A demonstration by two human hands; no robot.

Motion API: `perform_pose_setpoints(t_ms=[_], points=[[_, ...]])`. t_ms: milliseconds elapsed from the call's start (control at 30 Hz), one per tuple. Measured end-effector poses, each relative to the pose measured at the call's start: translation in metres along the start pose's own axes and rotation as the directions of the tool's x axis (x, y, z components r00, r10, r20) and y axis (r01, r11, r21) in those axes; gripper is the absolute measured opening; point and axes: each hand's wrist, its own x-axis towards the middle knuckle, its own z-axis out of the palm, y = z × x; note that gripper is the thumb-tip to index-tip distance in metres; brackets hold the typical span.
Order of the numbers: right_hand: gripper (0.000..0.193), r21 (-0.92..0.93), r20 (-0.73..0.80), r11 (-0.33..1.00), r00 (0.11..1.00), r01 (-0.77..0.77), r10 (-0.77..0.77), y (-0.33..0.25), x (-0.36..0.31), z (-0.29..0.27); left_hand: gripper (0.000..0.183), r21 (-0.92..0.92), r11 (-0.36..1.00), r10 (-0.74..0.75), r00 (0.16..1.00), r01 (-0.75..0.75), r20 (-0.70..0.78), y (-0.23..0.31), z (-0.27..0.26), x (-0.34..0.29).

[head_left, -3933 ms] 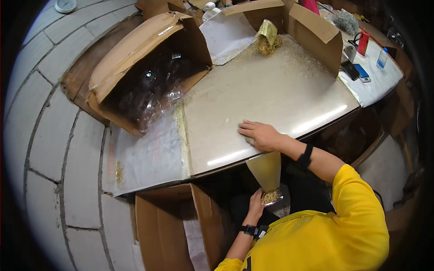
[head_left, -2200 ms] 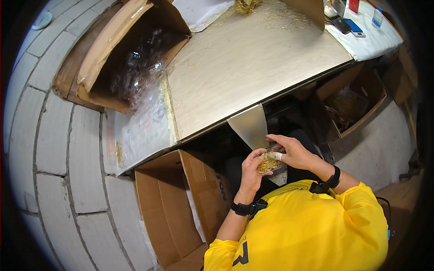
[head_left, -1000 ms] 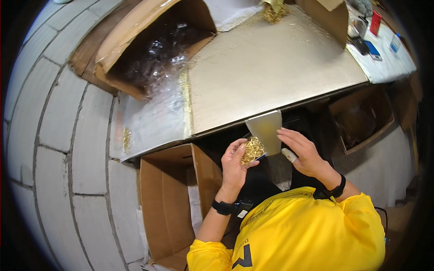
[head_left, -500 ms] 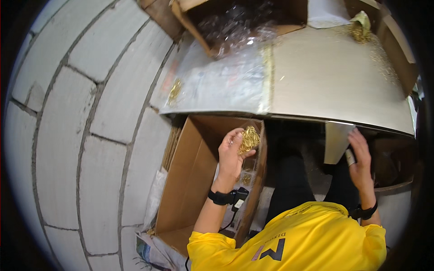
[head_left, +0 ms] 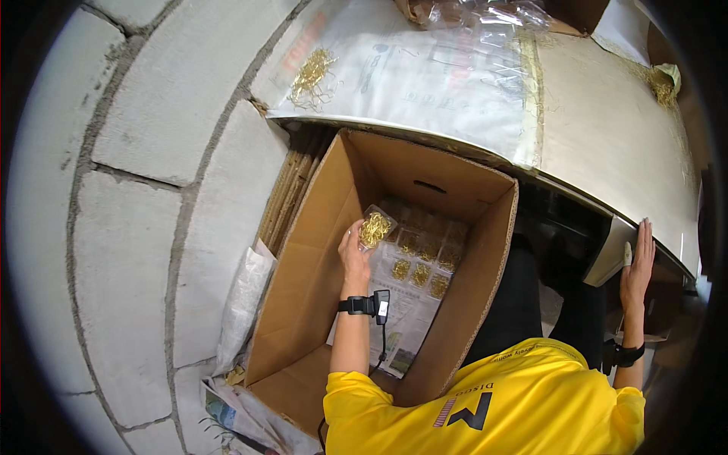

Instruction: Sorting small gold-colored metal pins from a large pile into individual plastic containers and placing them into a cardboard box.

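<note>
My left hand (head_left: 354,256) reaches into a deep brown carton (head_left: 303,254), fingers closed round a small clear plastic box (head_left: 376,227) of thin gold-coloured pieces. Below it, several similar filled boxes (head_left: 420,274) lie in rows on the carton's bottom, over printed paper (head_left: 394,334). Off to the right, my right hand (head_left: 638,265) rests against the table's front edge with its fingers stretched out. It holds nothing that I can see. Beside it a pale panel (head_left: 609,254) stands out below the tabletop.
A white plastic sheet (head_left: 409,83) covers the table's left part, with a loose gold-coloured heap (head_left: 312,80) on it. Clear plastic packaging (head_left: 485,15) lies at the back. More gold-coloured pieces (head_left: 664,92) sit far right. A block wall (head_left: 144,235) runs along the left.
My left hand has lowered the filled box into the carton. The view has shifted left, showing more of the carton's inside. My right hand stays by the table edge and panel.
</note>
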Motion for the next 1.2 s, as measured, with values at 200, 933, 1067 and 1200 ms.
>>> perform_pose_setpoints(t_ms=[200,933,1067,1200], points=[[0.054,-0.001,-0.028,1.0,1.0,-0.01,0.01,-0.002,-0.003,0.003,0.025,-0.078,0.985,-0.163,0.972,0.152,-0.169,-0.106,-0.083,0.041],[0.06,-0.027,0.002,0.999,0.999,-0.044,0.044,-0.015,0.002,-0.024,0.029,0.955,-0.284,0.164,0.977,-0.087,0.137,-0.335,-0.275,0.138],[0.052,0.136,-0.044,0.986,0.995,0.092,-0.086,-0.013,0.025,-0.03,0.032,0.654,-0.503,0.268,0.617,-0.566,0.74,-0.331,-0.028,0.218],[0.043,0.449,0.214,0.893,0.968,0.023,-0.132,0.052,0.05,-0.061,0.031,0.61,-0.075,0.282,0.57,-0.789,0.772,-0.257,0.13,0.264]])
